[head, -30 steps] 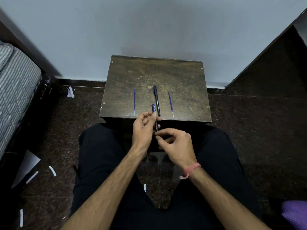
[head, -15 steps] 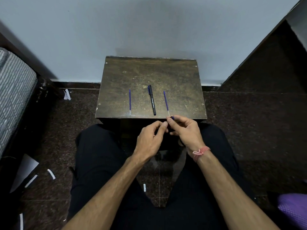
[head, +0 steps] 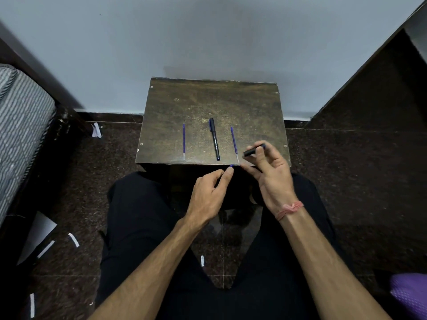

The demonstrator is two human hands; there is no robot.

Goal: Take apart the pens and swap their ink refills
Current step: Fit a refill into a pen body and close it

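The right hand point(head: 270, 172) now lifts the pen barrel point(head: 254, 150) right of the black pen point(head: 214, 142); the left hand point(head: 209, 195) pinches the unscrewed tip point(head: 231, 166), so reassembly is beginning.

A dark wooden table point(head: 208, 100) stands against a pale wall point(head: 184, 38), with paper scraps point(head: 73, 239) on the floor point(head: 346, 181).

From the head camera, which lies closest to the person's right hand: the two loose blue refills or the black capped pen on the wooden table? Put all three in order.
1. The right-side thin blue ink refill, just left of the right hand.
2. The black capped pen, mid-table.
3. The left-side thin blue ink refill, farthest, toward the small wooden table's left.
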